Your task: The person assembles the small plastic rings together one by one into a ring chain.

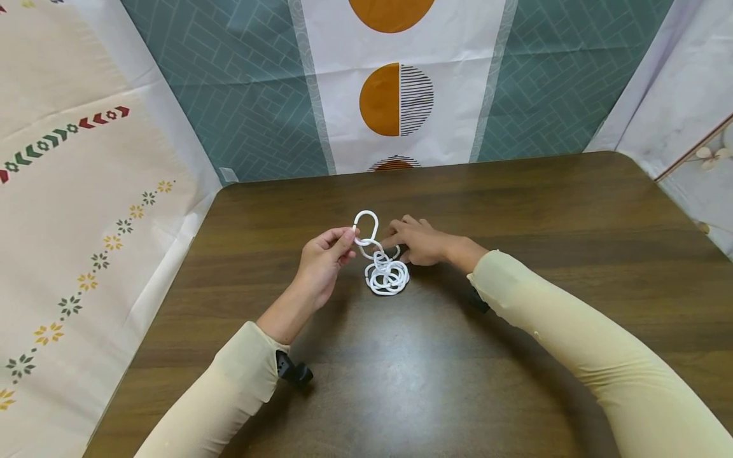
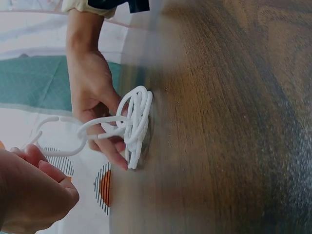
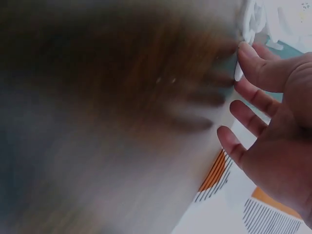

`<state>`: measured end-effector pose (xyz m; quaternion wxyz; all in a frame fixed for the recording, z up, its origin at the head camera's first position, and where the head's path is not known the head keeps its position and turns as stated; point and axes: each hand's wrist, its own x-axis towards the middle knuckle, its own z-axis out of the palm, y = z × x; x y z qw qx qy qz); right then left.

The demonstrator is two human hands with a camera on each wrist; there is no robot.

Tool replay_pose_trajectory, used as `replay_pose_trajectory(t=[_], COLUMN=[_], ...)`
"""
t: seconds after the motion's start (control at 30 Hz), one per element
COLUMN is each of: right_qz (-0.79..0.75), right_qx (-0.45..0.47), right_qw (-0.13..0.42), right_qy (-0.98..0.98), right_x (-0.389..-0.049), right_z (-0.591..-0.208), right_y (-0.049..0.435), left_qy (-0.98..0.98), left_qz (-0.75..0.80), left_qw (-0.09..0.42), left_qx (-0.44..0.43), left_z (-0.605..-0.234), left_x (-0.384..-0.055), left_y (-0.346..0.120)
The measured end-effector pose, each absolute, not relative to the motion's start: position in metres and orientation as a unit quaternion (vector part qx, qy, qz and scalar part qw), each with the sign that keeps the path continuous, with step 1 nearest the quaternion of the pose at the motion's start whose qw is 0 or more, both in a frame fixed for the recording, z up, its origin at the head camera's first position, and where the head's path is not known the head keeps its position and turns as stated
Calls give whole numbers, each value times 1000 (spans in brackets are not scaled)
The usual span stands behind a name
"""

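Note:
A chain of white plastic oval rings, each with a small gap, lies partly heaped on the table. In the head view, my left hand (image 1: pixel 322 264) pinches the raised end between thumb and forefinger. The top ring (image 1: pixel 366 212) stands above that grip, and linked rings run down to the pile (image 1: pixel 387 293). My right hand (image 1: pixel 425 245) reaches over the far side of the pile, its fingers spread and touching the rings. In the right wrist view, the thumb (image 3: pixel 253 63) meets a ring's edge while the other fingers stay apart. Its exact contact is partly hidden.
The brown wooden table (image 1: pixel 401 394) stretches out on all sides of the rings. A teal and white cloth (image 1: pixel 252 108) hangs behind the table's far edge. At the left is a cream patterned cloth (image 1: pixel 69 242). Each forearm wears a dark strap (image 1: pixel 293 369).

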<state>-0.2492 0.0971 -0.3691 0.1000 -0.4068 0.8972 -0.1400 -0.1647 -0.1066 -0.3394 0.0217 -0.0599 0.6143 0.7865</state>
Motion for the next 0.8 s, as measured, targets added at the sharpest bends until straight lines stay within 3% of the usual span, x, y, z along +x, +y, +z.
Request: replay_pose_trajectory(t=[0.37, 0.8], right_qz=[-186, -255], right_qx=[-388, -344], right_qw=[69, 119], right_qy=[900, 896], right_x=[-254, -253], right_z=[-376, -374], right_y=[110, 109], left_qy=[621, 621], left_qz=[782, 781], left_qw=[27, 33], left_qx=[-55, -55], left_z=[-339, -343], left_x=[-164, -164], left_y=[-107, -109])
